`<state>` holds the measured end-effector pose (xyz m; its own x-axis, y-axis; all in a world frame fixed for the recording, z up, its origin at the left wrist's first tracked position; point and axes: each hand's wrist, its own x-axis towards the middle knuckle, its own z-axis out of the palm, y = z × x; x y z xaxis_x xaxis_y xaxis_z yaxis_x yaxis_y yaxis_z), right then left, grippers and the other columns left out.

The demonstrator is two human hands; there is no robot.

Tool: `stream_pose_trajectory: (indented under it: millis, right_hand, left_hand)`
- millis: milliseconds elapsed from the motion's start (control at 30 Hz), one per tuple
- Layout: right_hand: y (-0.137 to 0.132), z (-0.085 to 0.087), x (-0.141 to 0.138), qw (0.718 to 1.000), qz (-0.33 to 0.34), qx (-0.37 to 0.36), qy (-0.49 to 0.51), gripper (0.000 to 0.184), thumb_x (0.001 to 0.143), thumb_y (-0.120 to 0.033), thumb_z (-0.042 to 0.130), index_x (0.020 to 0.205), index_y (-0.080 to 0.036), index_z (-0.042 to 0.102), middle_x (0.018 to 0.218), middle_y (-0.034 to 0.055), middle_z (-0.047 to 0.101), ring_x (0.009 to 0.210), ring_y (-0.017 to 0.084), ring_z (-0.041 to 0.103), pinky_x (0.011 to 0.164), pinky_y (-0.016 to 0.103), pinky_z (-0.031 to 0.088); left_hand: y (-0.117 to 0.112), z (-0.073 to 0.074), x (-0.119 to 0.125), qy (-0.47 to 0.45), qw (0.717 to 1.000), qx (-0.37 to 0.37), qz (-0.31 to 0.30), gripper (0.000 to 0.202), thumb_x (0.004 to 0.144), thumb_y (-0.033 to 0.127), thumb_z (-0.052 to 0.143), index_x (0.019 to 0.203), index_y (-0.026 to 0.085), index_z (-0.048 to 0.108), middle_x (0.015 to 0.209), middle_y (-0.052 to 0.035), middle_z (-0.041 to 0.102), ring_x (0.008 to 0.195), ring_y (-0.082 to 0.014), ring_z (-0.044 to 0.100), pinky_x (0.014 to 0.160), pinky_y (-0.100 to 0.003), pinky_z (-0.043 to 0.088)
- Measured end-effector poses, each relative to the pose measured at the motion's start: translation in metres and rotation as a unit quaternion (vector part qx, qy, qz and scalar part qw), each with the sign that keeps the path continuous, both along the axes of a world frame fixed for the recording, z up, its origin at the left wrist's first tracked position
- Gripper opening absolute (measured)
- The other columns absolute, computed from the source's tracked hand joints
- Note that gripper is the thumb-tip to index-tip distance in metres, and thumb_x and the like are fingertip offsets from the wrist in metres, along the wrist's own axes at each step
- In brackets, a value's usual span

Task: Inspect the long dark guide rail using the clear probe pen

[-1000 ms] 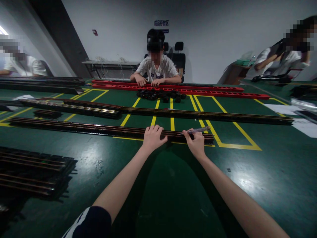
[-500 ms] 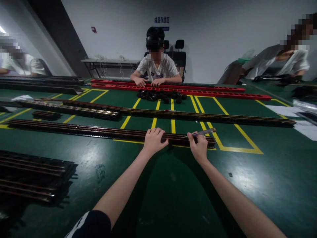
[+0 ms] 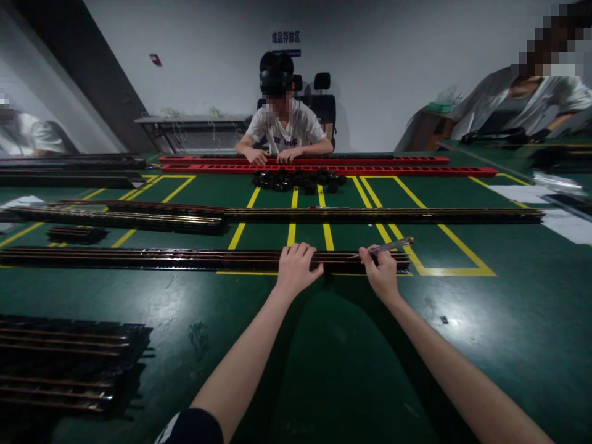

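Note:
A long black rail (image 3: pixel 139 259) with copper-coloured strips along it lies crosswise on the green table in front of me. My left hand (image 3: pixel 298 268) is laid over it, fingers bent across the top and thumb out toward the right. Closer to the rail's right end, my right hand (image 3: pixel 382 271) pinches a slim screwdriver (image 3: pixel 393 245) with a see-through handle. Its thin shaft points left and down to the rail; whether the tip touches cannot be made out.
Beyond lies another long black rail (image 3: pixel 416 216), then a heap of small black parts (image 3: pixel 296 180) and red slotted trays (image 3: pixel 333 170), where a co-worker (image 3: pixel 284 126) works. Black rails (image 3: pixel 65 364) are stacked at near left. White papers (image 3: pixel 567 227) lie at right.
My view has tilted and shifted, so the rails now look more level. Both hands keep about the same place on the rail, and the screwdriver stays in my right hand.

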<state>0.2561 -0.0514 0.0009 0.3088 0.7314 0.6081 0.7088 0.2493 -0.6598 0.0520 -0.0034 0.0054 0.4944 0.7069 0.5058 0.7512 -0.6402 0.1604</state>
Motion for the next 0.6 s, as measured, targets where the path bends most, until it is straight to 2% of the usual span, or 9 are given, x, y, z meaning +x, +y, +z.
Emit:
stream_pose_trajectory:
  millis: [600]
  right_hand:
    - [0.0004,0.0029,-0.0012,1.0,0.005,-0.014,0.0,0.053,0.083,-0.067,0.038,0.059,-0.022,0.051,0.059,0.0032,0.057,0.06,0.018,0.05,0.062,0.033,0.038]
  left_hand:
    - [0.0016,-0.0007,-0.0009,0.007,1.0,0.0,-0.007,0.034,0.085,0.042,0.049,0.103,0.017,0.063,0.103,-0.0086,0.065,0.095,-0.0231,0.058,0.081,-0.038,0.045]
